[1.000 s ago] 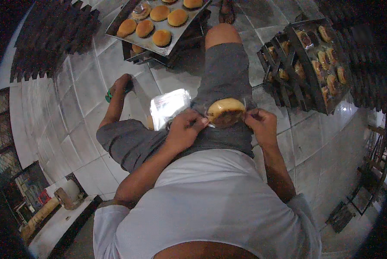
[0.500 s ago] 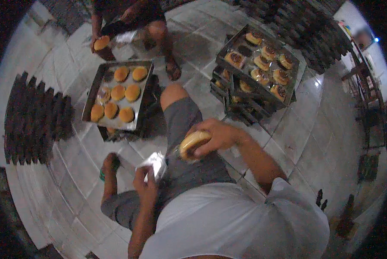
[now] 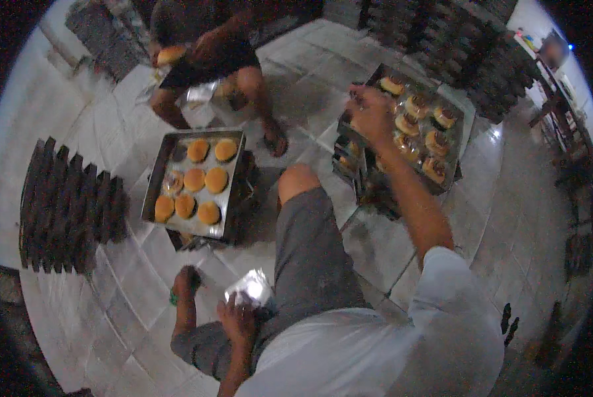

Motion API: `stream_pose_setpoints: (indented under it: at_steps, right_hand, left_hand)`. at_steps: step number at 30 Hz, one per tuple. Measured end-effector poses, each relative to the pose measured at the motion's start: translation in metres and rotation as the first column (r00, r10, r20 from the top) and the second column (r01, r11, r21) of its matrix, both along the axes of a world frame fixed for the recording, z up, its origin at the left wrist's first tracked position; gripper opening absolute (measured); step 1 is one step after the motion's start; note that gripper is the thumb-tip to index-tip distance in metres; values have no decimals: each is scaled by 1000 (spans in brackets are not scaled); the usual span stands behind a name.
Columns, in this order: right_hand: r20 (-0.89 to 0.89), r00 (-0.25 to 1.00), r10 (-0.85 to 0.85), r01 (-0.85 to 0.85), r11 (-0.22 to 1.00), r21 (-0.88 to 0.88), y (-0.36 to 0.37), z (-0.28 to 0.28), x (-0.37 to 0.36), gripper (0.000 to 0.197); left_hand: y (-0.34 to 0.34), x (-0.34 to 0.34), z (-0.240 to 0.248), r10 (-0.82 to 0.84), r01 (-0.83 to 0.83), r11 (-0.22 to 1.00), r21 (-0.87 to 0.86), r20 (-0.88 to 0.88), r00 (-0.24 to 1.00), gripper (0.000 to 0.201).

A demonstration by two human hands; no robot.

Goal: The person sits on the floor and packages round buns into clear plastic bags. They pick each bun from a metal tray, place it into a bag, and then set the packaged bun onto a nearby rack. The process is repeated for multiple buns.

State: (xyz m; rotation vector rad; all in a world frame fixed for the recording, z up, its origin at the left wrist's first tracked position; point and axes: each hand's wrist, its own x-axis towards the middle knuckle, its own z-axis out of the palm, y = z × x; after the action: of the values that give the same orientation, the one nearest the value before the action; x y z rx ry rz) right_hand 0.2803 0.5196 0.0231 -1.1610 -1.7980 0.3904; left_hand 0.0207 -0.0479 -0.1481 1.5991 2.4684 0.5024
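Observation:
My left hand is closed on a shiny bundle of plastic bags, held over my lap beside my grey shorts. Out over the far left corner of the right-hand tray reaches my right hand. Its fingers are blurred, and whatever lies under or in them is hidden. Several round buns with dark tops, in clear wrapping, lie in that tray, such as one bun. The left tray holds golden round buns; one bun has a glossy, wrapped look.
Across from me a person's hand is near a bun. Both trays sit on stacks of other trays. Dark stacked trays stand at the left, more at the back right. The floor is pale tile.
My right hand has gone from over my lap, where it held a wrapped bun, to the right-hand tray. My left hand still grips the bags. The view has shifted slightly.

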Motion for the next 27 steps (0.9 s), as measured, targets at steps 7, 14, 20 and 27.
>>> stream_pose_setpoints:
  at_steps: [7, 14, 20, 27]
  right_hand:
    - [118, 364, 924, -849, 382, -365, -292, -122, -165, 49]
    - [109, 127, 986, -748, 168, -642, -334, -124, -153, 39]
    - [-586, 725, 361, -664, 145, -733, -347, -64, -194, 19]
    - [22, 324, 946, -706, 257, -660, -289, -89, -287, 32]
  left_hand:
    - [23, 17, 30, -85, 86, 994, 64, -17, 996, 30]
    - [-3, 47, 79, 144, -174, 958, 228, 141, 979, 25]
    - [80, 54, 104, 27, -726, 663, -180, 976, -218, 48]
    - [21, -91, 77, -12, -977, 208, 44, 999, 43, 17]
